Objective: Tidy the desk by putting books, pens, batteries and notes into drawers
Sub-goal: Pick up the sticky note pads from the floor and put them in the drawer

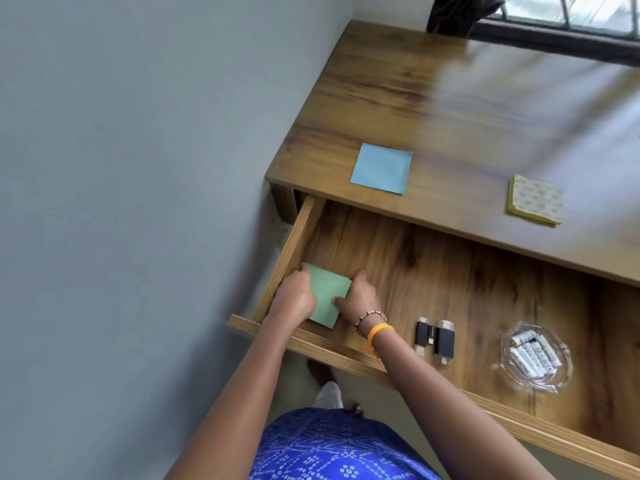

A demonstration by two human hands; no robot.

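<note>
Both hands hold one green note pad (327, 297) from either side: the left hand (293, 297) curls over its left edge, the right hand (360, 296) over its right edge with the thumb laid on the top sheet, and the pad sits low in the near left corner of the open drawer (467, 271). Above and beyond the grip runs the wooden desk (485, 109), its top reaching to the window at the far right. On it, just past the grip, lies a blue note pad (382, 168); further right sits a yellow note pad (535, 199) (face down, by the look of its printed backing). Inside the drawer, right of the right wrist, two black USB sticks (434, 339) lie side by side, and beyond them a clear glass dish (535, 356) holds white batteries (533, 353).
</note>
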